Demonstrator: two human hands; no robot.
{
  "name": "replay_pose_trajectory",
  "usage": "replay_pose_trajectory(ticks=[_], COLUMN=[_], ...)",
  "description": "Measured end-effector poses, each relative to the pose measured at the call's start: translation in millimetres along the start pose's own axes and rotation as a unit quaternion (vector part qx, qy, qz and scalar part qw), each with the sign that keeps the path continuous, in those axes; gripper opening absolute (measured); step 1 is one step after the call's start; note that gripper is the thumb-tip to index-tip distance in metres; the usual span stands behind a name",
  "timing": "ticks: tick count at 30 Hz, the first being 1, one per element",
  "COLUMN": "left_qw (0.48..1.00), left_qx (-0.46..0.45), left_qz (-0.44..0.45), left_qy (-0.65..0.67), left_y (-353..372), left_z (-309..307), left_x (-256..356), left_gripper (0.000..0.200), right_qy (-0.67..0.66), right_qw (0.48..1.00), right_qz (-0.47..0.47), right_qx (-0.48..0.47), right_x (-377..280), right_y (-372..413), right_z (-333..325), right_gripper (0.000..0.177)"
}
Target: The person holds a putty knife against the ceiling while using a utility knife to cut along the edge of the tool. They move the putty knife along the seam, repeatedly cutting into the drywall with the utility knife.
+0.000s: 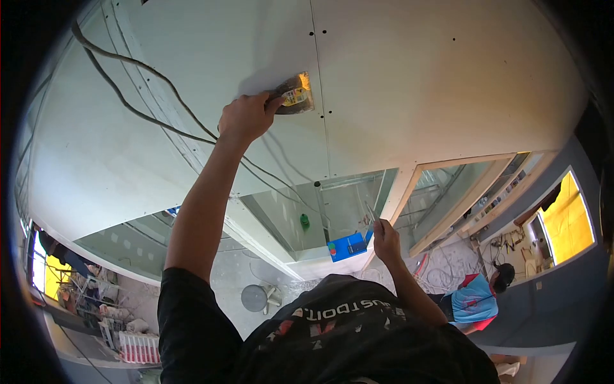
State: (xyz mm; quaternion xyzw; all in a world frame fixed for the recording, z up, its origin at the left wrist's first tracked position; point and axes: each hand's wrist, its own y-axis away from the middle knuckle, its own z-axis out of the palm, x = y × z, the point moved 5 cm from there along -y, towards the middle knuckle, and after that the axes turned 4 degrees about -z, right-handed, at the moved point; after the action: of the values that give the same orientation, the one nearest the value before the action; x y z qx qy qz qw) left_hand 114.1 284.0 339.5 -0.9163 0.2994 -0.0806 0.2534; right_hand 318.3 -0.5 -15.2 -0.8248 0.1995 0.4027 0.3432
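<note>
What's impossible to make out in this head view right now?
1. Head view: the handle of the putty knife, covered by the left hand.
2. Head view: the thin tool in the right hand, too small to identify.
3. Head view: the label on the blue box, too small to read.

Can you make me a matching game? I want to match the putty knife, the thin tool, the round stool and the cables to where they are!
Things:
1. putty knife
2. thin tool
3. round stool
4. cables

Places:
a. down on the floor
b. held in the right hand
c. running across the ceiling board
d. in the left hand, pressed against the ceiling board

Pairs: 1-d, 2-b, 3-a, 4-c
</note>
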Motion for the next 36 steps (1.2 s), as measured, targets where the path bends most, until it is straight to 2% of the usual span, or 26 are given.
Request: replay_pose_trajectory(ticks=[8,13,19,22,27,31,33,36], left_qw=[1.0,1.0,0.999,1.0,0.999,0.998,0.999,0.999], left_qx=[-0.012,0.02,-0.033,-0.008,-0.015,-0.037,-0.028,-0.027], left_qz=[-0.013,-0.011,-0.031,-0.022,-0.029,-0.041,-0.038,-0.04], left_qy=[-0.003,-0.007,-0.012,-0.014,-0.009,0.007,0.007,0.006], left_y=[-3.3,-2.2,-4.8,-5.9,-4.6,-4.6,-4.4,-3.4], left_z=[-2.2,-6.4,-8.7,-5.9,-6.5,-6.6,-4.0,-8.9], left_x=[1.4,2.5,3.8,1.9,1.7,2.0,1.1,4.4], left_gripper=[0.052,0.056,0.057,0.058,0.056,0.055,0.055,0.055], right_qy=[-0.001,0.004,0.014,0.018,0.012,-0.013,-0.071,-0.075], right_qw=[1.0,0.999,0.998,0.998,1.0,0.999,0.996,0.985], right_qz=[0.024,0.025,0.05,0.057,0.028,-0.029,0.037,-0.153], right_qx=[-0.015,-0.021,-0.017,-0.021,-0.005,0.01,-0.035,0.036], right_x=[5.8,14.0,21.3,15.1,16.3,-12.1,-46.3,-114.5], right_y=[0.6,2.1,4.7,5.8,0.8,-20.3,-40.1,-78.5], right_z=[-0.2,0.9,-2.5,-10.1,-2.4,8.7,10.4,6.9], right_gripper=[0.028,0.029,0.032,0.033,0.032,0.029,0.037,0.042])
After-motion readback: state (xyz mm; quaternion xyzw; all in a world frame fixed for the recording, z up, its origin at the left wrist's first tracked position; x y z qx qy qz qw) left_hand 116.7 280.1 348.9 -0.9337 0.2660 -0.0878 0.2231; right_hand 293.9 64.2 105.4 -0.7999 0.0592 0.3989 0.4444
